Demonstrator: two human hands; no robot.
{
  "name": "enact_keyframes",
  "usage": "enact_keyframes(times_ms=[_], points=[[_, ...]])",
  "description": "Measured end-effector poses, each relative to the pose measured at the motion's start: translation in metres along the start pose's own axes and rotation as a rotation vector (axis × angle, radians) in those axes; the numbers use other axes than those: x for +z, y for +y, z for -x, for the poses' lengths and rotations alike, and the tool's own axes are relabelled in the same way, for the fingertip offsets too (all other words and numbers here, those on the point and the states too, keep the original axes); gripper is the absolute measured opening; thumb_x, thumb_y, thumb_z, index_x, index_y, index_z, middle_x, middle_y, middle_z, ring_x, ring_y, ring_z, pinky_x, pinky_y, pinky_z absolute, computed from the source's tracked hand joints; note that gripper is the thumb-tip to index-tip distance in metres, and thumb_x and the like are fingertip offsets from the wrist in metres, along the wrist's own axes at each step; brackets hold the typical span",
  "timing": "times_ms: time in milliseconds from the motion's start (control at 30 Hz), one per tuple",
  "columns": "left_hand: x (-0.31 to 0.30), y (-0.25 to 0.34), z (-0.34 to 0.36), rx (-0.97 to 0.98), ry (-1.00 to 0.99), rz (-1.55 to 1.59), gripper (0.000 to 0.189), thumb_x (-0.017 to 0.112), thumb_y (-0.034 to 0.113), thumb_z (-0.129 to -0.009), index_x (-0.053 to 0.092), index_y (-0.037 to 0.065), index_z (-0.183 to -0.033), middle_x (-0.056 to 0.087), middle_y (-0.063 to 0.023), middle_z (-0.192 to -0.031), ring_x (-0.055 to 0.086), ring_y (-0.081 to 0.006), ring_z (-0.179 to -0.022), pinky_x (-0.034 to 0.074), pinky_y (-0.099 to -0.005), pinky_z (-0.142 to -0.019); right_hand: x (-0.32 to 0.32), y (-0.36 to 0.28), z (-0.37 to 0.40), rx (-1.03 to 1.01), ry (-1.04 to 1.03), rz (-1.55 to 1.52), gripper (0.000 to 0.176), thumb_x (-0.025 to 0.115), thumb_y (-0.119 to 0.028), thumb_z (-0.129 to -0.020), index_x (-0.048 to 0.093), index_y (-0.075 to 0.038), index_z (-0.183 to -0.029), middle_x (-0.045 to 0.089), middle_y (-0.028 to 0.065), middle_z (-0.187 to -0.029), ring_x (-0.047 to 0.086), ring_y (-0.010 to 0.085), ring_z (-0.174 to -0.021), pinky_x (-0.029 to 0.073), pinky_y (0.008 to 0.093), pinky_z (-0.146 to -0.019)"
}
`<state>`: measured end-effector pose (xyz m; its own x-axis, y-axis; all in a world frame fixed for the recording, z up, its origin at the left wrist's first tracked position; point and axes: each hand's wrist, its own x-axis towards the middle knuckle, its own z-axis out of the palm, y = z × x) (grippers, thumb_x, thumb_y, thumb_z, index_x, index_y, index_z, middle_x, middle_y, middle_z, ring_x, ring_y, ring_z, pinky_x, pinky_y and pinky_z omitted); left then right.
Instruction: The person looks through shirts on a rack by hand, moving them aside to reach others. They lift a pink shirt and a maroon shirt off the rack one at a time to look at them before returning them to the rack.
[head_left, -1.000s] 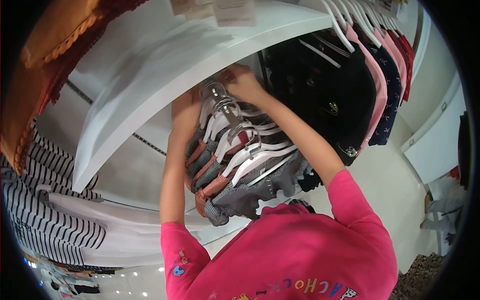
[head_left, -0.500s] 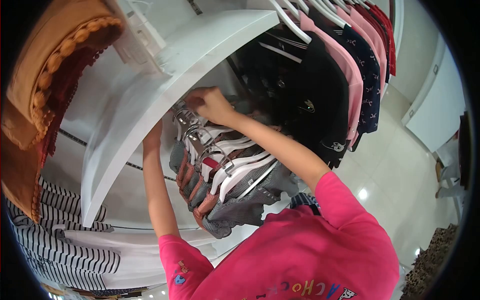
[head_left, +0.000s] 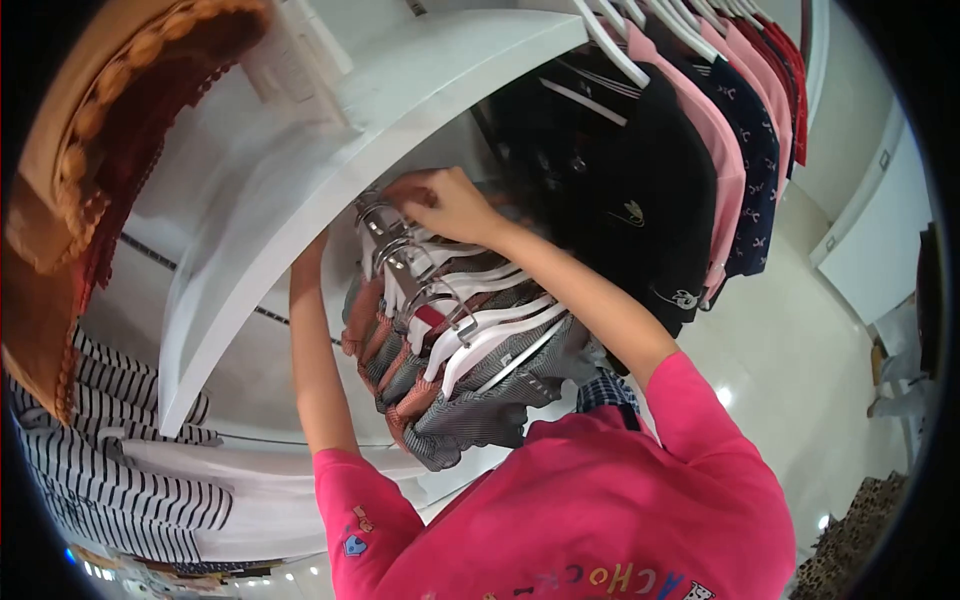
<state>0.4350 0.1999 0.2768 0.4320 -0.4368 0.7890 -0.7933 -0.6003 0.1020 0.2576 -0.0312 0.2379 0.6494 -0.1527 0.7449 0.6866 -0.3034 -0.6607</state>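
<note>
2 hands raised: R hand [head_left: 447, 205] grip pinching hanger hooks [head_left: 395, 243]; L hand [head_left: 312, 250] behind shelf [head_left: 290, 190], grip can't tell.

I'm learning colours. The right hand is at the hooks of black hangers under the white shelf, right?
No. The head view shows the hangers are white, not black; the right hand is at their hooks under the white shelf.

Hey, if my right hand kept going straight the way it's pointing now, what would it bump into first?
The metal hanger hooks right at its fingertips, which the right hand seems to touch already. Behind them, likely the white shelf; depth is unclear.
</note>
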Motion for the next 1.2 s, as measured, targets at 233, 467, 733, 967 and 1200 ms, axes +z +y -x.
enact_keyframes(times_ms=[233,467,733,967,1200], points=[[0.017,-0.013,0.016,0.211,0.149,-0.189,0.029,0.065,0.022,-0.096,0.071,0.005,-0.118,0.071,-0.0204,-0.116,0.064,-0.0407,-0.111,0.049,-0.0474,-0.097,0.0,-0.007,-0.001,-0.014,-0.017,0.069,0.023,0.063,-0.008,-0.088,0.073,-0.001,-0.107,0.074,0.0168,-0.089,0.073,0.024,-0.076,0.056,0.0336,-0.072],[-0.02,0.029,0.019,0.099,0.028,-0.108,0.021,0.063,0.017,-0.094,0.074,0.003,-0.107,0.073,-0.0202,-0.106,0.068,-0.041,-0.098,0.053,-0.0468,-0.086,0.017,0.016,-0.024,-0.021,0.078,0.26,0.019,0.067,-0.008,-0.088,0.073,-0.001,-0.104,0.075,0.0139,-0.087,0.072,0.0222,-0.073,0.056,0.0337,-0.07],[-0.06,0.108,0.042,-0.147,0.022,0.125,0.022,0.073,0.012,-0.09,0.075,0.004,-0.111,0.076,-0.0115,-0.099,0.071,-0.0222,-0.084,0.054,-0.0353,-0.082,0.008,-0.001,-0.011,0.029,0.065,0.126,0.022,0.069,-0.014,-0.092,0.073,-0.001,-0.109,0.075,0.0127,-0.089,0.071,0.0204,-0.07,0.057,0.0326,-0.067],[-0.049,0.102,0.06,-0.343,-0.086,0.632,0.019,0.069,0.009,-0.094,0.073,-0.001,-0.111,0.076,-0.0086,-0.103,0.07,-0.0163,-0.089,0.054,-0.0323,-0.082,-0.003,0.012,0.012,0.085,-0.123,0.072,0.03,0.062,-0.02,-0.101,0.07,0.002,-0.119,0.075,0.0112,-0.098,0.069,0.016,-0.088,0.055,0.03,-0.072],[-0.062,0.128,0.043,-0.631,-0.129,0.954,0.022,0.07,0.008,-0.096,0.069,0.0,-0.117,0.074,-0.0086,-0.109,0.069,-0.0177,-0.096,0.055,-0.0317,-0.084,0.004,0.007,-0.004,-0.208,0.058,0.192,0.02,0.064,-0.011,-0.091,0.071,0.001,-0.105,0.069,0.0204,-0.096,0.064,0.0354,-0.087,0.051,0.0435,-0.08]])
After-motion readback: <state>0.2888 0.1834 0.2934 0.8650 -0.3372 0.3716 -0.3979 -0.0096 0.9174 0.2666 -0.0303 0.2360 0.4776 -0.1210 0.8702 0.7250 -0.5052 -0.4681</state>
